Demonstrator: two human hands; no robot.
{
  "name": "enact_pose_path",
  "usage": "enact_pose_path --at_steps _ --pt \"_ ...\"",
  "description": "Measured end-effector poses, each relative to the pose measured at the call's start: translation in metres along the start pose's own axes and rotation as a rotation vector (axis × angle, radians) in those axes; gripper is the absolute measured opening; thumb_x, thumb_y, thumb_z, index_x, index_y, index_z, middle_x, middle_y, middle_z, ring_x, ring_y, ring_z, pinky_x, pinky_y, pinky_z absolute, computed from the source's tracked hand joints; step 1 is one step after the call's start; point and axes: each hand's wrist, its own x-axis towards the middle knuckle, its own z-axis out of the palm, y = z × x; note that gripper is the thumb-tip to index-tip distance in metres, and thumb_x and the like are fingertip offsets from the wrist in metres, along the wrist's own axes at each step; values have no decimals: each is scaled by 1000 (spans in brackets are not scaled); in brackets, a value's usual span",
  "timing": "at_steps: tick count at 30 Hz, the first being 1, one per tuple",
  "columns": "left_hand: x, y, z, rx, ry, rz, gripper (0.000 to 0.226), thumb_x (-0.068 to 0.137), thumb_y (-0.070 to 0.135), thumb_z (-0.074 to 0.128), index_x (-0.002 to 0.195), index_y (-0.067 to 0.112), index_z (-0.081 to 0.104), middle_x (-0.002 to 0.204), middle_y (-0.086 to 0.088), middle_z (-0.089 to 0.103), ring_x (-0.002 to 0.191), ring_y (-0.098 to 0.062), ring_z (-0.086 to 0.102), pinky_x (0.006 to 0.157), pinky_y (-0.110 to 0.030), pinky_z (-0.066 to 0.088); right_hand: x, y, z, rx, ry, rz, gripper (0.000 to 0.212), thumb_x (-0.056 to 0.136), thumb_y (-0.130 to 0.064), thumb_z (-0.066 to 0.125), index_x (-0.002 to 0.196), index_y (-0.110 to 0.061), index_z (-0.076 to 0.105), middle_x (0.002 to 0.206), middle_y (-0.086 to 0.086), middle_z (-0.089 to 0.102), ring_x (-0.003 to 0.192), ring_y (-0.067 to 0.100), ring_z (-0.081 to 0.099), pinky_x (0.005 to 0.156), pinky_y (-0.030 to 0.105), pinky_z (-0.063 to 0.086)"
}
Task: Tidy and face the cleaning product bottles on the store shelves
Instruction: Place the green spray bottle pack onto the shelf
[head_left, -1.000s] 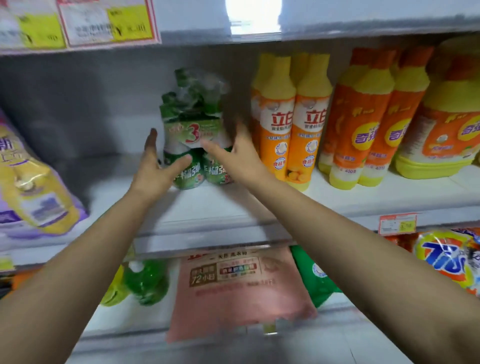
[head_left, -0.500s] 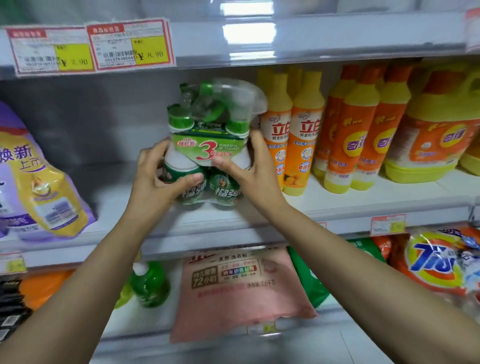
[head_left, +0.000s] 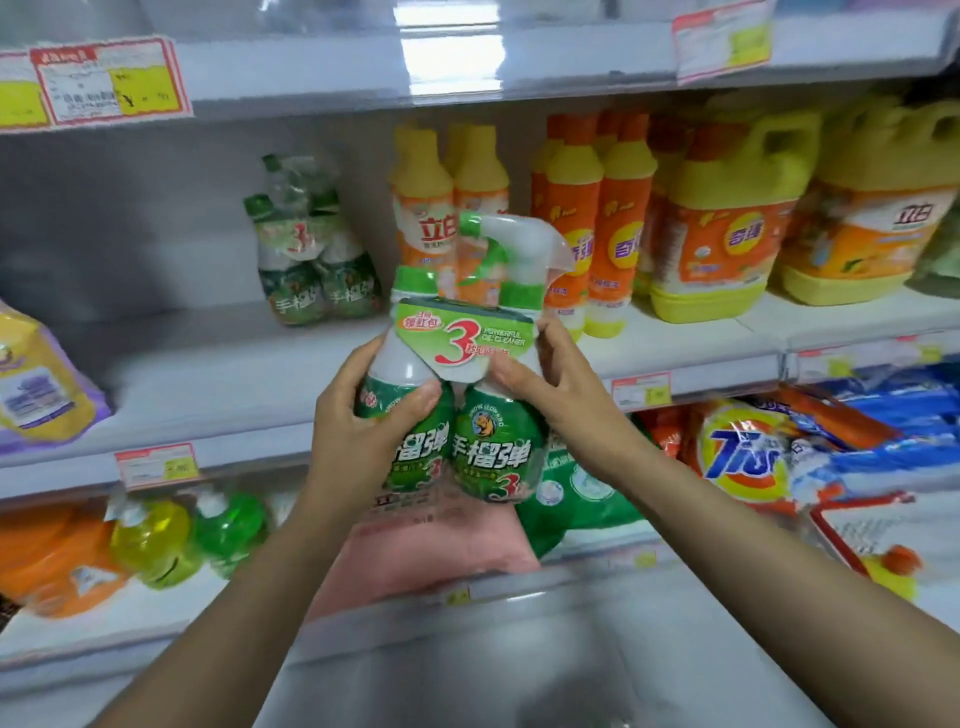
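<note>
I hold a green twin-pack of oil cleaner spray bottles (head_left: 488, 441), wrapped in clear plastic with a trigger sprayer on top, out in front of the middle shelf (head_left: 218, 374). My left hand (head_left: 363, 431) grips its left bottle and my right hand (head_left: 550, 384) grips its right side by the label card. A second identical twin-pack (head_left: 311, 260) stands far back on that shelf, upright. To its right stand yellow-and-orange dish soap bottles (head_left: 447, 208) and orange bottles (head_left: 597, 218).
Large yellow-and-orange jugs (head_left: 727, 228) fill the shelf's right end. A purple-and-yellow pouch (head_left: 41, 384) leans at the left. The lower shelf holds a pink refill bag (head_left: 431, 551), green and yellow bottles (head_left: 156, 540) and detergent bags (head_left: 748, 457). Price tags (head_left: 109, 83) line the shelf edges.
Both hands closed on the twin-pack at the back of the shelf and pulled it forward and down off the shelf toward me, uncovering a second pack behind it.
</note>
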Motion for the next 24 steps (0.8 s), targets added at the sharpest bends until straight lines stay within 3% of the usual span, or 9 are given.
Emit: enact_pose_path --at_steps 2,4,6,7,11,15,19,22,24 --pt "-1 5 23 -61 -21 -64 34 79 16 77 109 27 66 97 6 75 88 -11 72 69 -24 57 -22 8 -29 55 -88 92 78 74 -49 80 138 -29 39 128 -13 60 116 -2 60 92 19 51" --pt "-4 9 48 -106 -68 -183 36 78 30 78 112 27 67 102 1 75 90 -19 73 72 -36 59 -41 18 -46 130 -50 158 94 60 -60 84 139 -30 43 130 0 64 118 18 64 95 39 55" --pt "-10 8 72 -89 -112 -244 46 77 40 76 119 27 63 108 -1 73 95 -22 72 81 -43 59 -54 24 -58 277 62 160 77 68 -43 84 133 -18 52 122 14 68 110 35 67 92 51 56" --pt "-13 7 84 -53 -115 -236 51 77 46 76 122 29 60 113 0 71 98 -19 71 85 -44 58 -59 22 -64 339 126 172 66 72 -33 80 130 -13 54 117 17 70 104 37 69 88 51 57" --pt "-32 -3 119 173 -120 -118 72 75 65 65 139 49 38 135 7 44 120 -8 53 98 -37 50 -72 13 -90 319 325 177 56 73 -23 79 123 -12 56 105 14 74 89 31 74 71 40 61" --pt "-48 -10 144 -100 -262 -174 65 93 34 57 149 46 26 138 19 50 121 -4 57 83 -15 53 -80 2 -99 228 336 174 50 83 -30 75 126 -17 52 107 5 71 89 19 74 69 30 59" --pt "-47 -9 145 -148 -277 -181 56 94 42 43 148 46 28 135 25 50 108 13 58 85 -11 50 -78 -2 -110 199 216 165 53 83 -57 62 127 -27 54 113 -2 69 105 18 68 94 47 53" --pt "-53 -3 148 -138 -390 -211 60 92 45 40 149 48 23 135 30 43 105 20 55 80 -9 51 -79 -4 -104 437 147 168 61 85 -42 62 139 -20 45 123 13 64 109 27 65 99 52 51" --pt "-54 0 151 2 -426 -191 56 92 49 36 147 51 23 139 27 39 115 17 50 87 -9 48 -81 1 -101 545 197 171 54 84 -33 62 134 -17 51 116 18 63 103 31 64 96 55 50"
